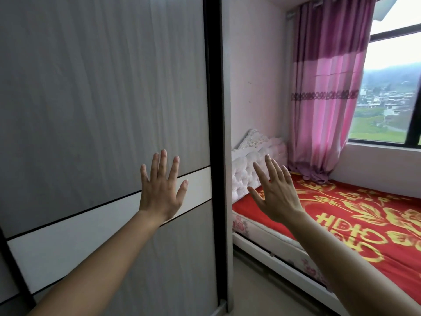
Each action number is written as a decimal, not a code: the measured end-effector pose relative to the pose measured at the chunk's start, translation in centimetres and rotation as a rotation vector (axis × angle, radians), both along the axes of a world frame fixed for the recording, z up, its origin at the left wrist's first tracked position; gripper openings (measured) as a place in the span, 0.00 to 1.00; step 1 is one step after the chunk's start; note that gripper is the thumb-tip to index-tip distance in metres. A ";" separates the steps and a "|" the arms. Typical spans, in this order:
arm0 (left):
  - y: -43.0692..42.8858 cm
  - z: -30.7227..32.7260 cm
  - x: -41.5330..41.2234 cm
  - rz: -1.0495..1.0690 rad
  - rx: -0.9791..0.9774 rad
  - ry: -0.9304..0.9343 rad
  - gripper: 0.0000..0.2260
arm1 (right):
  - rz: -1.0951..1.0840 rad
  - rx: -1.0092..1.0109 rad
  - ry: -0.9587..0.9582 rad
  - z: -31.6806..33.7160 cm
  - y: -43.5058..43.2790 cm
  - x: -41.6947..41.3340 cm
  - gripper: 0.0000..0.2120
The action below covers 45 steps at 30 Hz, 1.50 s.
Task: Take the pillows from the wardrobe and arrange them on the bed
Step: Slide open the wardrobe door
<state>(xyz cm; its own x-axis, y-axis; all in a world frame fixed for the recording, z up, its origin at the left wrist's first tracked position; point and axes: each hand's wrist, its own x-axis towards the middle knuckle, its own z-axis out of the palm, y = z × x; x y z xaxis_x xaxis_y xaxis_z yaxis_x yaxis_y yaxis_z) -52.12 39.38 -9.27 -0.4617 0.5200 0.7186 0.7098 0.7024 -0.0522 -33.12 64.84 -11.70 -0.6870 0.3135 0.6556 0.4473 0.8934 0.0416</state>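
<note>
The wardrobe (102,110) door was closed, pillows unseen, presumably inside. The left hand (160,192) spread flat before it, empty; the right hand (276,197) hung open, empty, over the bed's (364,224) near edge. A flat palm might slip without shifting the door.

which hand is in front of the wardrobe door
The left hand, spread open over the wardrobe door; the right hand is raised in front of the bed.
</note>
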 end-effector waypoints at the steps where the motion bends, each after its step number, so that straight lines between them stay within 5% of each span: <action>1: 1.5 -0.4 -1.3 0.025 0.000 0.002 0.31 | 0.019 -0.012 0.007 -0.3 2.0 -1.9 0.34; 15: 15.1 -5.3 -16.6 0.345 -0.082 -0.030 0.32 | 0.425 -0.487 -0.068 -5.8 19.6 -27.6 0.37; 21: 17.0 -8.0 -23.5 0.389 -0.118 0.098 0.32 | 0.549 -0.771 -0.010 -8.8 20.3 -36.5 0.35; 29: 18.7 -12.5 -30.9 0.387 0.006 0.387 0.32 | 0.509 -0.830 0.222 -10.9 20.8 -47.0 0.36; 37: 19.1 -13.3 -31.9 0.392 0.030 0.467 0.33 | 0.393 -1.031 0.516 -14.6 18.3 -50.1 0.36; 45: 19.0 -12.8 -31.2 0.482 0.010 0.428 0.36 | 0.572 -1.052 0.353 -14.5 19.5 -48.3 0.33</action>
<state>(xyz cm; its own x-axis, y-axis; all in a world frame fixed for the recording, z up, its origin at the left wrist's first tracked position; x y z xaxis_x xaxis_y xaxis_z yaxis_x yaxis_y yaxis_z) -83.37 58.39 -22.06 -0.3130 0.3178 0.8950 0.2319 0.9394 -0.2525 -81.40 84.39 -26.16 -0.7353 0.5118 0.4444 -0.1751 0.4900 -0.8540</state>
